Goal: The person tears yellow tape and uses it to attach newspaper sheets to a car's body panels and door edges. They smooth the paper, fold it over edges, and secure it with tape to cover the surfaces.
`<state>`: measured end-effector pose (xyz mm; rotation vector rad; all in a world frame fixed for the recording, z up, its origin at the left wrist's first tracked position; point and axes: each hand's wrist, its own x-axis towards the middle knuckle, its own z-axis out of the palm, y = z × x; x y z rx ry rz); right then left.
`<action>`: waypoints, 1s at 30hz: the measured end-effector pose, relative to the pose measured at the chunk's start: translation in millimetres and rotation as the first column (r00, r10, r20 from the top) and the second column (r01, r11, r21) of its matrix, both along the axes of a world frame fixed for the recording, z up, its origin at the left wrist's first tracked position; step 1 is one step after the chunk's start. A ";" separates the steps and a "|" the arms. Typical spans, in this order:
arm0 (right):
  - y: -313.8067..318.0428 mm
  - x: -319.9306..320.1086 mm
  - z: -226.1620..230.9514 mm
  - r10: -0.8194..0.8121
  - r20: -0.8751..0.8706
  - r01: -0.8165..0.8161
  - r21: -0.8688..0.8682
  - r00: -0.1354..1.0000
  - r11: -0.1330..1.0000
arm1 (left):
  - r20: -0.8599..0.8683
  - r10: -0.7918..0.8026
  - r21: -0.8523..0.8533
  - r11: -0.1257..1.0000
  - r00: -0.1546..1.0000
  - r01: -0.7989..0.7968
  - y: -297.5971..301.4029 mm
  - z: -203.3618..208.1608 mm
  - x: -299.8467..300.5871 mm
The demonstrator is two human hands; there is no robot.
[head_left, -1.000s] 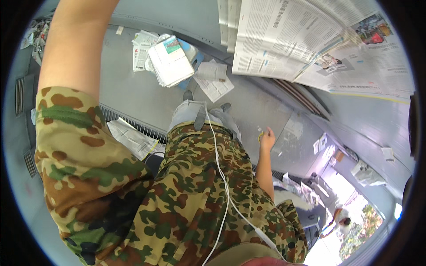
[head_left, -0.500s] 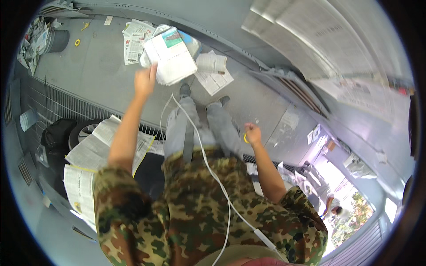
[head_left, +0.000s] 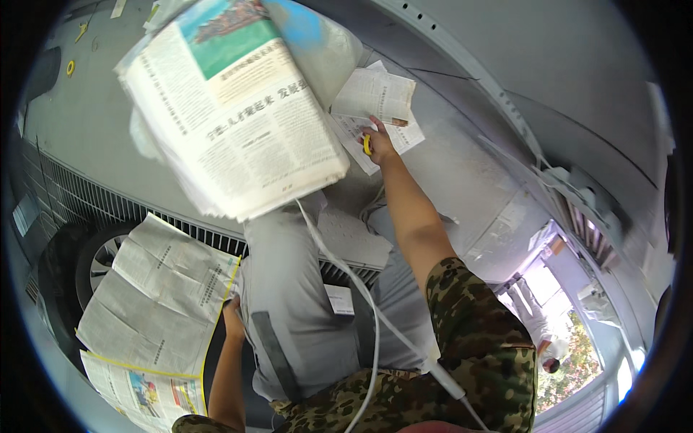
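My right hand [head_left: 380, 142] reaches forward with a yellow tape roll [head_left: 367, 144] held in its fingers. Its fingertips are at the loose newspaper sheets [head_left: 375, 94] on the floor. My left hand [head_left: 232, 317] is down by my left thigh, beside a large newspaper sheet [head_left: 162, 281] with yellow strips along its edges; its fingers are mostly hidden. In front of my knees stands a thick stack of newspapers [head_left: 253, 137], a colour picture on its top page, over a pale plastic-wrapped bundle [head_left: 328, 47].
A white cable [head_left: 339, 270] hangs down across my lap. To the left are a wheel [head_left: 105, 263] and a dark grille [head_left: 94, 187]. Another yellow roll [head_left: 71, 68] lies on the far-left floor. A person [head_left: 552, 353] is by the bright opening at right.
I have bent down, so the newspaper stack appears larger and closer. My right hand has moved forward to the floor sheets with the tape roll. My left hand has dropped back beside my thigh.
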<state>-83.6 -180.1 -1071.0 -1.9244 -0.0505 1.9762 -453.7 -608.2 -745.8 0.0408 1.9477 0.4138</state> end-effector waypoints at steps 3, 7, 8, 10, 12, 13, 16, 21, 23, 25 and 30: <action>9.5 -15.2 -51.2 -0.250 -0.084 0.250 -0.018 0.965 0.968 | 0.150 -0.046 0.060 0.998 0.988 0.037 -39.1 -36.2 4.7; 19.4 -15.5 -81.2 -0.404 -0.025 0.403 -0.020 0.915 0.915 | 0.110 -0.180 -0.035 0.982 0.978 0.185 -39.4 -67.7 13.5; 19.7 -11.8 -77.9 -0.395 -0.056 0.396 0.004 0.917 0.918 | 0.096 -0.205 -0.031 0.977 0.974 0.209 -31.6 -71.9 13.8; 18.1 -5.5 -58.5 -0.385 0.026 0.384 0.023 0.923 0.923 | 0.051 -0.260 0.002 0.966 0.964 0.260 -12.0 -73.3 12.8; 13.7 4.4 -23.3 -0.369 0.046 0.364 0.100 0.928 0.926 | -0.022 -0.315 0.067 0.946 0.949 0.316 11.5 -68.3 10.0; 11.6 10.8 0.2 -0.371 0.085 0.359 0.125 0.925 0.925 | -0.064 -0.348 0.105 0.930 0.935 0.354 25.0 -62.5 9.2; 5.7 27.3 78.6 -0.321 0.161 0.291 0.184 0.933 0.939 | -0.104 -0.394 0.117 0.907 0.913 0.405 73.9 -39.4 5.7; -16.2 68.1 245.4 -0.146 0.234 0.102 0.193 0.961 0.976 | -0.030 -0.107 0.298 0.948 0.994 0.111 183.5 20.7 10.2; -30.0 78.3 321.2 -0.201 0.192 0.146 0.269 0.961 0.952 | -0.156 -0.206 0.400 0.881 0.966 0.252 236.7 51.2 10.9; -45.3 83.2 398.7 -0.244 0.201 0.177 0.301 0.949 0.937 | -0.199 -0.209 0.487 0.827 0.958 0.281 294.3 80.6 24.6; -77.4 89.2 586.1 -0.172 0.217 0.078 0.383 0.961 0.921 | -0.332 -0.547 0.781 0.298 0.768 0.549 425.7 168.4 103.4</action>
